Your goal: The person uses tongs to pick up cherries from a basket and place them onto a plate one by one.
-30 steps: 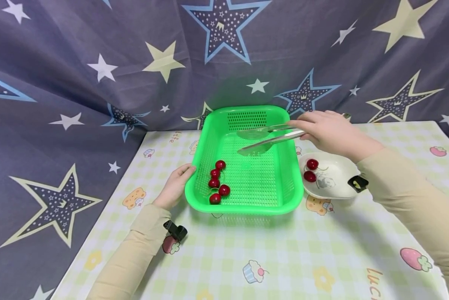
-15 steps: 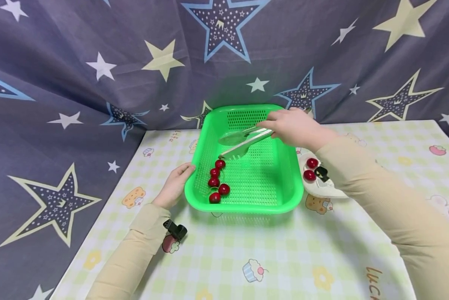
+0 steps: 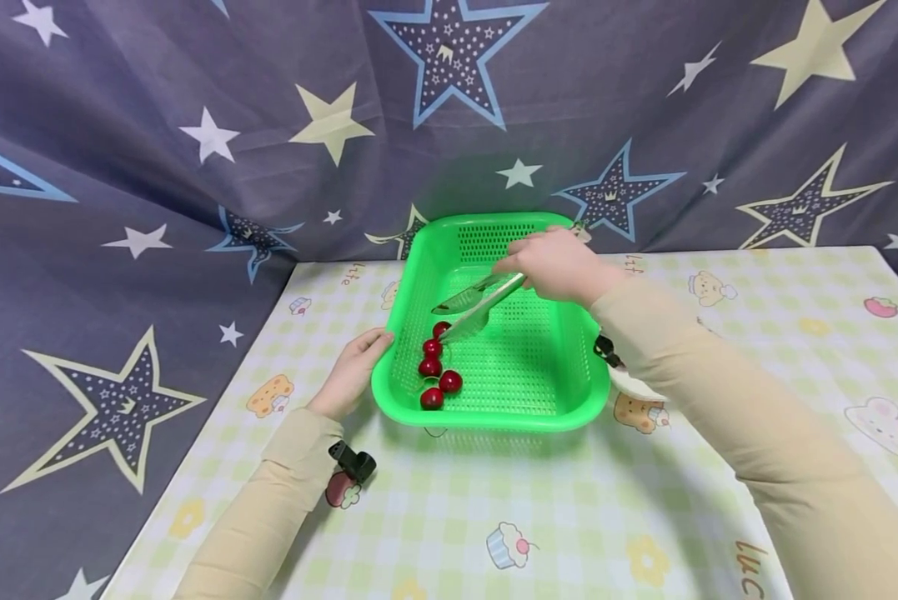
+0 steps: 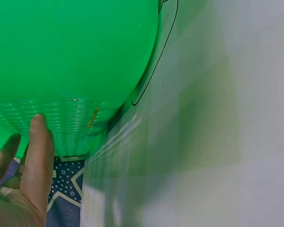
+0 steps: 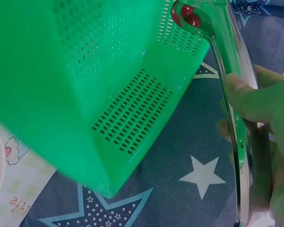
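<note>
Metal tongs [image 3: 486, 310] are gripped in my right hand [image 3: 555, 265] over the green basket [image 3: 494, 419]. Their jaws stand apart, with the tips at the farthest cherry [image 3: 442, 331]; whether they touch it I cannot tell. Several red cherries [image 3: 429, 367] lie in a loose line along the basket's left side. In the right wrist view, two cherries [image 5: 193, 20] show by the tong head [image 5: 199, 26]. My left hand [image 3: 353, 371] holds the basket's left rim, with fingers [image 4: 39, 142] against the outer wall; the thumb is hidden in the left wrist view.
A white plate [image 3: 636, 387] stands to the right of the basket, mostly hidden under my right sleeve [image 3: 689, 375]. A checked cloth [image 3: 418, 517] covers the table, and a dark star-patterned curtain [image 3: 268, 50] hangs behind it.
My right hand has moved left and slightly down with the tongs, from the basket's right edge to the cherries. My right arm now hides the plate's cherries. The left hand keeps its place.
</note>
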A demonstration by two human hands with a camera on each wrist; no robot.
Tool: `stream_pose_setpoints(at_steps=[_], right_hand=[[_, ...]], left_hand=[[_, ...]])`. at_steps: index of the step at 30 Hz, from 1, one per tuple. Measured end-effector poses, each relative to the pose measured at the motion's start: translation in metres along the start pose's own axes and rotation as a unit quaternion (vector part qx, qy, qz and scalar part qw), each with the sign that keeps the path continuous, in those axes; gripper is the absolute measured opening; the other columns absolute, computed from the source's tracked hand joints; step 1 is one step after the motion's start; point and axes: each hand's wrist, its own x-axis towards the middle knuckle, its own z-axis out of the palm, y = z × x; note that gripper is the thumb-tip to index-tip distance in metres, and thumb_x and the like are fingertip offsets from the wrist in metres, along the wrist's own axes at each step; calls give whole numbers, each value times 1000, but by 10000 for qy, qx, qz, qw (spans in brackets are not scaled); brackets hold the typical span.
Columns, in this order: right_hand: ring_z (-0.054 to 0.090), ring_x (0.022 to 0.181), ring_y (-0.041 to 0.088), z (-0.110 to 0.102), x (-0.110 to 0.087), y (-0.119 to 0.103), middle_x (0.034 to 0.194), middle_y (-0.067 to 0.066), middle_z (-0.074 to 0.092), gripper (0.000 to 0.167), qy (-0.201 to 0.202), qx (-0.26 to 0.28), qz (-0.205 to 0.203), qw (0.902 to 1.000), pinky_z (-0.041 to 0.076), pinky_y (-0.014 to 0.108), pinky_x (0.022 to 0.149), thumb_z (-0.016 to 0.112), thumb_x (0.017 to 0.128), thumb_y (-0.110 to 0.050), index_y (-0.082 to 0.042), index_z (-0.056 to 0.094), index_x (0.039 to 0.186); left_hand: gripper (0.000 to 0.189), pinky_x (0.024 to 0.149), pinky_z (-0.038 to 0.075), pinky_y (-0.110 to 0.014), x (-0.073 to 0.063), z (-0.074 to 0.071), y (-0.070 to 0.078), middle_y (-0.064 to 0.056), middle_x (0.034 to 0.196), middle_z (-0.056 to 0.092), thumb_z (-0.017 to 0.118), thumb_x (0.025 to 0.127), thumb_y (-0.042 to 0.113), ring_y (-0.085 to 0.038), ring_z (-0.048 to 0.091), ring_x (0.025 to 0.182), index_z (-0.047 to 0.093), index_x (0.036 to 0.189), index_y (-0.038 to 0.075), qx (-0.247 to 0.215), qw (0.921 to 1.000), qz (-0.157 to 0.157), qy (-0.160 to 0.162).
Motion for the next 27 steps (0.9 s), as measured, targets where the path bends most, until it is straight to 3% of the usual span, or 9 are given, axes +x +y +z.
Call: stream_pose_setpoints(at_steps=[7,14,19,27], right_hand=[[65,89,26,5,12,-3,102,7,68,48,-47,-190,45,9998,53,43,79,77,73,-6,-22,66,117],[64,94,27,12,18,-6,104,9,68,45,-227,-138,300,9992,51,45,83,70,77,1,-22,67,115],[64,89,26,16,20,-8,98,7,68,45,-99,-171,242,9995,52,44,81,68,75,6,-21,69,111],[65,90,24,21,23,-10,99,5,70,47,-115,-90,232,9996,52,44,78,60,78,12,-22,70,109]], left_hand=[[43,78,49,-15,1,-2,-2,-25,124,53,38,102,25,1,59,83,46,132,-5,-5,10000,13,17],[44,78,50,-16,1,-1,-2,-22,120,56,39,102,26,1,59,83,46,132,-6,27,9999,95,-21],[42,77,51,-16,1,0,-2,-15,114,58,40,102,25,0,59,84,47,129,-7,9,9999,166,-11],[42,79,50,-15,1,-1,-2,-16,115,58,40,102,25,1,59,83,47,130,-6,-3,9999,129,-11]])
